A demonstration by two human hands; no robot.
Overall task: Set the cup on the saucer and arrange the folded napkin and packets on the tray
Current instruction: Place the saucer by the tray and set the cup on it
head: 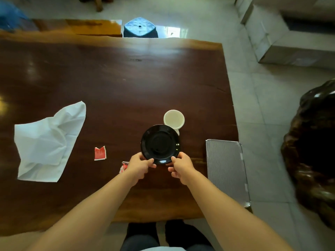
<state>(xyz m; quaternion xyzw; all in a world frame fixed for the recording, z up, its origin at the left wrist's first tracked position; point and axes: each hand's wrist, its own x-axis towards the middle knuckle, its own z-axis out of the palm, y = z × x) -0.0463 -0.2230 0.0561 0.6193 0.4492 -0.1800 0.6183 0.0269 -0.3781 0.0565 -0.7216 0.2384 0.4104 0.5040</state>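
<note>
left hand (139, 164) and right hand (182, 166) pinch near rim of black saucer (160, 144) | white cup (174, 119) just behind saucer | metal tray (225, 171) at right counter (117, 78) edge | unfolded white napkin (48, 142) far left | red packet (100, 153) between napkin and saucer

1. The cup (174, 119) stands just beside the saucer (160, 144) at its 1 o'clock, closing that side.
2. The left hand (140, 164) and right hand (182, 166) pinch the saucer's near rim at 7 and 5 o'clock.
3. Toward 3 o'clock, bare desk (126, 78) runs to the tray (225, 171), whose ribbed bed lies open.
4. At 9 o'clock a red packet (100, 153) lies apart; a second packet (124, 167) sits partly hidden by the left hand at 8 o'clock.
5. The napkin (47, 142) sprawls well beyond, at 9 o'clock.
6. From 10 to 12 o'clock, open wood reaches the far edge.
</note>
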